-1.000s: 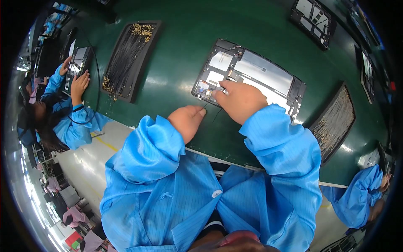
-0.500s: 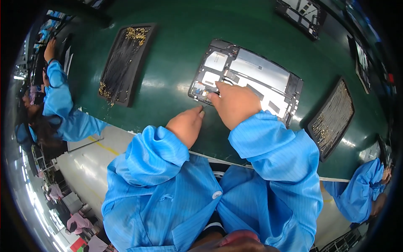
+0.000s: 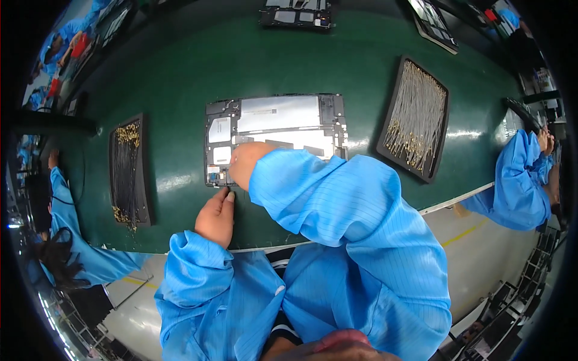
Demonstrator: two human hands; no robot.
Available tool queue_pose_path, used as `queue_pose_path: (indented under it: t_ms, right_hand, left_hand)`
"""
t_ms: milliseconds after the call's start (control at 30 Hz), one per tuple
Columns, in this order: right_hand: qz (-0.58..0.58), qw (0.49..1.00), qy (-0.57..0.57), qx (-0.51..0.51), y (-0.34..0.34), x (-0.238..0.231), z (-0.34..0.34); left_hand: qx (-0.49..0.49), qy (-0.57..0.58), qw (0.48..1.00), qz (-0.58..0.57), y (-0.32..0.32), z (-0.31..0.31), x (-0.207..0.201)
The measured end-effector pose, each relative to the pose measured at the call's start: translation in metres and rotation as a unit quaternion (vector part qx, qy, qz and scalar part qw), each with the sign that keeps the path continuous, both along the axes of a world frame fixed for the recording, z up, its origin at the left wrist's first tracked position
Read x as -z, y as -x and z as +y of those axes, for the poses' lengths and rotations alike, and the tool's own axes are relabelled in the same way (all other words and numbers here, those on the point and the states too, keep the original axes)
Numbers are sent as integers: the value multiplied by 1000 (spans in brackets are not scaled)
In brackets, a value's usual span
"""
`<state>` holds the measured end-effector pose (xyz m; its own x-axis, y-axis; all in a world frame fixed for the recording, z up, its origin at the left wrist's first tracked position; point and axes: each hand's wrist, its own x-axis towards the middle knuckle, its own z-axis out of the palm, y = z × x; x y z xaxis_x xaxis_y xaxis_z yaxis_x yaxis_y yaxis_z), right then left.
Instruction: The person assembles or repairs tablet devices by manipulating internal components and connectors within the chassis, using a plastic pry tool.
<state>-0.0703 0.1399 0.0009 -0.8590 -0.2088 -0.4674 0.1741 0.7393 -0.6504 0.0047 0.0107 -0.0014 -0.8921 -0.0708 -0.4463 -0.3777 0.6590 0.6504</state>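
Note:
An opened tablet (image 3: 280, 113), with bare silver and white inner parts, lies on the green table in front of me. My right hand (image 3: 245, 163) reaches over its lower left part, fingers closed and pointing down at the small circuit parts. What those fingertips hold, if anything, is hidden. Just off the tablet's near left corner, my left hand (image 3: 215, 220) is closed in a pinch, thumb and index finger together at the edge. Whatever sits in that pinch is too small to make out.
To the left, a dark tray (image 3: 143, 198) holds thin black cables with gold ends. Another dark tray (image 3: 444, 129), at the right, holds grey cables. Further opened devices (image 3: 295, 17) lie at the far side. Co-workers in blue sleeves (image 3: 522, 180) sit at both sides.
The whole view has turned, so the tablet now appears further left and squarer to me. Both hands stay at the same corner of it, the left fingertips now closer to its edge.

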Motion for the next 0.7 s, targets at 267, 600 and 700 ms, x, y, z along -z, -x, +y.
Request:
queue_pose_path:
  t_ms: [267, 600, 700]
  right_hand:
    - [66, 997, 6, -42, -7, -6, 2]
    - [41, 996, -1, -78, -9, -13, 8]
    - [62, 990, -22, -124, -9, -21, 11]
  left_hand:
    - [-55, -61, 996, -24, 0, 0, -2]
    - [-37, -50, 998, -2, 3, 2, 4]
    - [8, -44, 999, 27, 5, -4, 15]
